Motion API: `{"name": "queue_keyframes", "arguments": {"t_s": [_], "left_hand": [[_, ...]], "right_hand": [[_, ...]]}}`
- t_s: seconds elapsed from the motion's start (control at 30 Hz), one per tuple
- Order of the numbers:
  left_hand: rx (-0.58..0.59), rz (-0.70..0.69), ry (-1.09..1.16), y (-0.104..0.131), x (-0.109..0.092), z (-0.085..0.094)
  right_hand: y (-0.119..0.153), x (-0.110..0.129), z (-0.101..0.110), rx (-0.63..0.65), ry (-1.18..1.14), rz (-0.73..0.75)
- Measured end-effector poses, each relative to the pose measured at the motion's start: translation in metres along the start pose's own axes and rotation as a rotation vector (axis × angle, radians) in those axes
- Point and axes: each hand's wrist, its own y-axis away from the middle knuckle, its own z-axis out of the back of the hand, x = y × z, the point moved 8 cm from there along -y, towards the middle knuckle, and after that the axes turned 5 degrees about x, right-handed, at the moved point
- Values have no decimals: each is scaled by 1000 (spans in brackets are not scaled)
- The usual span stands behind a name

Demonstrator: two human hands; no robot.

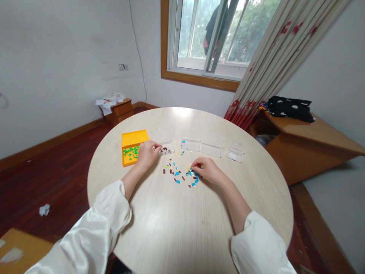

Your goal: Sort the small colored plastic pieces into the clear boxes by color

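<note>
My left hand point(148, 154) is over the left end of a clear tray point(172, 147) of small brown pieces, its fingers pinched on what looks like a brown building brick. At the right edge of the loose heap, my right hand point(207, 169) has thumb and fingers pressed together at the small blue, yellow and brown bricks point(178, 182); what its fingertips hold is too small to make out. Left of my left hand lies an open yellow box point(135, 136) with green bricks point(129, 153) inside, partly hidden by that hand.
Behind the heap stand a clear tray point(196, 145) with a few blue bricks, another clear tray point(211, 151), and a small lidded clear box point(235, 155). All rest on a round pale table point(171, 224). Wooden cabinets point(308, 140) and a curtain are beyond it.
</note>
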Motion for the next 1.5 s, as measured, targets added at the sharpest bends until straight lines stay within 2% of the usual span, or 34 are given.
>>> {"name": "queue_keyframes", "arguments": {"t_s": [0.23, 0.4, 0.5, 0.7, 0.8, 0.9, 0.97, 1.1, 1.23, 1.4, 1.5], "left_hand": [[48, 71, -108, 2, 1, -1], [46, 51, -89, 3, -3, -5], [81, -19, -19, 5, -12, -13], [253, -275, 113, 19, -48, -33], [280, -357, 156, 26, -60, -37], [255, -422, 195, 31, -67, -37], [236, -471, 215, 35, -72, -36], [209, -548, 245, 40, -80, -33], [162, -580, 262, 43, -86, -27], [129, -555, 256, 40, -83, -20], [24, -363, 206, 25, -58, -10]], "right_hand": [[2, 15, -7, 85, 109, 46], [3, 17, -7, 102, 167, 51], [2, 20, -9, 114, 203, 57], [2, 19, -11, 102, 238, 28], [1, 17, -9, 36, 235, 27], [-2, 13, -4, -102, 98, 17], [-4, 11, -5, -151, -55, 11], [-10, 8, -17, -124, -310, 7], [-11, 8, -23, -105, -437, 5], [-10, 6, -16, -130, -398, -16], [-6, 1, 0, -195, -210, -51]]}}
